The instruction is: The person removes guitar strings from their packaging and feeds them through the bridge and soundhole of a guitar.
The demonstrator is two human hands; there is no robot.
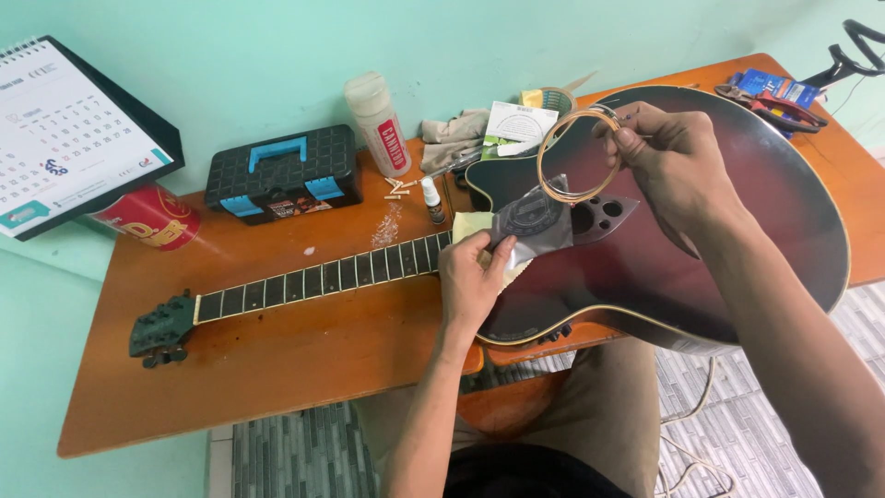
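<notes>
A dark red acoustic guitar (719, 231) lies flat on a wooden table (304, 360), its neck (323, 274) pointing left with no strings on it. My right hand (668, 157) holds a coiled bronze guitar string (577, 155) up over the guitar's body. My left hand (470, 277) pinches a silvery foil string packet (533, 224) where the neck meets the body, with a pale yellow cloth (470, 226) under it.
A black and blue toolbox (281, 173), a red can (147, 217), a desk calendar (64, 138), a white bottle (378, 124), a small dropper bottle (431, 200), loose bridge pins (398, 187), a rag and papers (516, 124) sit along the back. Pliers and a blue pack (770, 95) lie far right.
</notes>
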